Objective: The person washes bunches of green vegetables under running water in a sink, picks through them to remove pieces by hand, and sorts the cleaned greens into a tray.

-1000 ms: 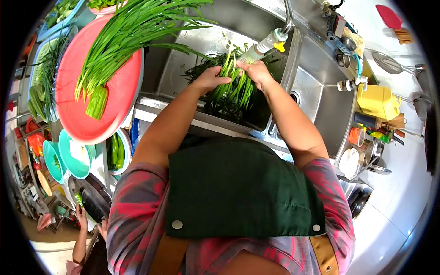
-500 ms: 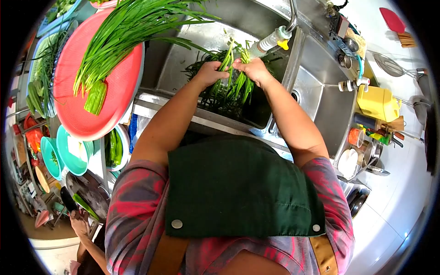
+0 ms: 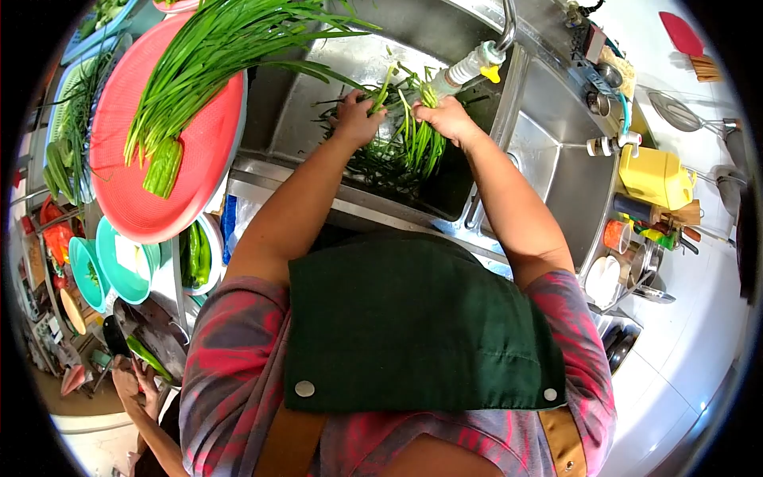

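2 hands (image 3: 355, 121) (image 3: 450, 119) moved wider apart, holding 2 bunches (image 3: 383, 93) (image 3: 421, 143)

Bright light, fisheye curvature, black corners, glare on pale floor (image 3: 675, 350).

The faucet (image 3: 509, 24) is cut off by the top edge.

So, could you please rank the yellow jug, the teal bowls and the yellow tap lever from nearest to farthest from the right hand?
1. Yellow tap lever, just beyond the right hand
2. Yellow jug, right side
3. Teal bowls, far left
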`<state>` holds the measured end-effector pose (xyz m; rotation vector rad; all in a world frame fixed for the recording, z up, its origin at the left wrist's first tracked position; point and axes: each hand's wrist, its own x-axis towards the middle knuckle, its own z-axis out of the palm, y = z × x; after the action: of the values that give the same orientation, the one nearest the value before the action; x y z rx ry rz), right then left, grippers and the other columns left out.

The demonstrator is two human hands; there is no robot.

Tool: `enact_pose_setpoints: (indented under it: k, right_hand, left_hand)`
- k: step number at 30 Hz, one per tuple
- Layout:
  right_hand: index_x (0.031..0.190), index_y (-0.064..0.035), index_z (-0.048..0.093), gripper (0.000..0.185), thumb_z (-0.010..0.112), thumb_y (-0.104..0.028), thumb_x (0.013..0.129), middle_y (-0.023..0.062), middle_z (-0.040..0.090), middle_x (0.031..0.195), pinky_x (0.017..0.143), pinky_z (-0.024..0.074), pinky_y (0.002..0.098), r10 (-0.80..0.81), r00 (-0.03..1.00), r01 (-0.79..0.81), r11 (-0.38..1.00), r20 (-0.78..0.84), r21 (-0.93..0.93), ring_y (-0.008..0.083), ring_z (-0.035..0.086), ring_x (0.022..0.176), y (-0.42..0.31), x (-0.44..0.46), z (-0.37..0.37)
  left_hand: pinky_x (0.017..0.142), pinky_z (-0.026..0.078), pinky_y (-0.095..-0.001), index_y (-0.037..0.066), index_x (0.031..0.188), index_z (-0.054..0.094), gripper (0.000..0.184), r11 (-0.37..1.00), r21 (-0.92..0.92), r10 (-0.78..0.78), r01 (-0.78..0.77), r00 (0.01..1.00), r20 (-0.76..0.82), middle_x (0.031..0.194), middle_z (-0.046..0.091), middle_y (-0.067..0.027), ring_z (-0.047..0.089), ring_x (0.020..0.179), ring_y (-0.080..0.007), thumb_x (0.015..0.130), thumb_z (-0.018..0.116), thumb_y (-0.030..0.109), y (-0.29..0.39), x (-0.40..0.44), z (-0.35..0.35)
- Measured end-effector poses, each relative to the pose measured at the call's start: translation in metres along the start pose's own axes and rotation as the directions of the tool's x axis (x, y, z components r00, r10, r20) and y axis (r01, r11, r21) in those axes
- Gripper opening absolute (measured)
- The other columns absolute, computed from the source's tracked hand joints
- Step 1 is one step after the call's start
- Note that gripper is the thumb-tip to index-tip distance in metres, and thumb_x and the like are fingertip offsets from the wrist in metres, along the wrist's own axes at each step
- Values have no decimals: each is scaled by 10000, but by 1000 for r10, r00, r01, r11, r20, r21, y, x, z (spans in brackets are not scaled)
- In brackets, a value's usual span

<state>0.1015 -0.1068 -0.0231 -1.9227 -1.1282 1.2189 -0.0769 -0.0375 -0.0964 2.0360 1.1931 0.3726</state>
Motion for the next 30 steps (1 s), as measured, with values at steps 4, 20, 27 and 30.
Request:
enact_pose_setpoints:
  k: [4, 20, 27, 30]
  right_hand:
    - [778, -22, 620, 181, 586, -167, 675, 54, 616, 719, 636, 434, 272, -70, 997, 72, 996, -32, 55, 151, 554, 644, -5, -3, 1]
    - [927, -29, 552, 198, 594, -151, 777, 58, 587, 864, 789, 414, 283, 3, 993, -82, 740, 119, 668, 163, 535, 825, -13, -7, -2]
    - [954, -4, 573, 248, 615, -170, 775, 74, 605, 920, 774, 419, 284, -75, 992, 101, 951, -97, 294, 159, 548, 847, 1, 3, -5]
    - [937, -2, 592, 225, 625, -128, 755, 74, 618, 899, 756, 417, 277, -191, 965, 196, 980, -179, 14, 152, 556, 796, 1, 1, -9]
  left_hand:
    - [852, 379, -347, 114, 974, 601, 362, 972, 189, -93, 143, 963, -253, 1146, 466, -122, 448, 1043, -271, 752, 564, 398, 0, -1, 6]
    - [698, 424, -312, 35, 990, 526, 435, 827, -561, 108, 29, 972, 211, 845, 573, -95, 547, 770, -234, 638, 683, 235, 20, -7, -19]
    - [701, 424, -338, 13, 997, 490, 419, 950, -311, 23, 30, 986, 167, 842, 569, -128, 550, 777, -228, 645, 662, 161, 14, -5, -19]
    - [683, 424, -345, 10, 988, 483, 413, 966, -259, 26, 16, 987, 156, 832, 564, -138, 551, 765, -237, 643, 654, 157, 12, -4, -16]
